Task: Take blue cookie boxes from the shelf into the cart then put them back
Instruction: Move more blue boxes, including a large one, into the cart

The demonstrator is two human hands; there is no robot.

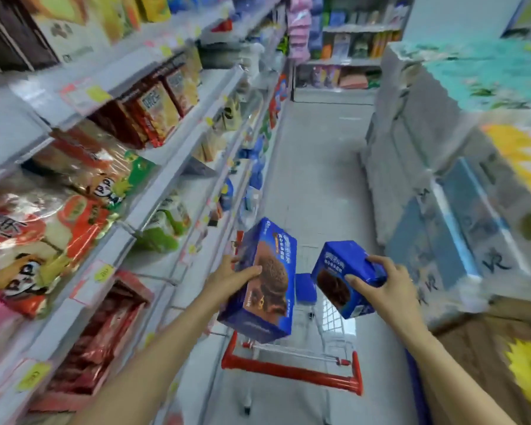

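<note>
1. The left hand (232,276) gripped one blue cookie box (259,283); the right hand (377,280) clasped a second box (344,279), both held above the cart (292,368).
2. A third blue box (304,288) seemed already inside; whether this was loading or returning, I couldn't tell.
3. The snack shelf (154,204) stood left, stacked packs (442,185) right; nothing blocked the way.

Both your bare forearms reach forward. Your left hand (238,276) is clamped on a box, thumb lying across its front face (fingers tucked behind). Your right hand (380,282), off to its right, grips another, thumb forward, fingers curled over the top edge.
</note>
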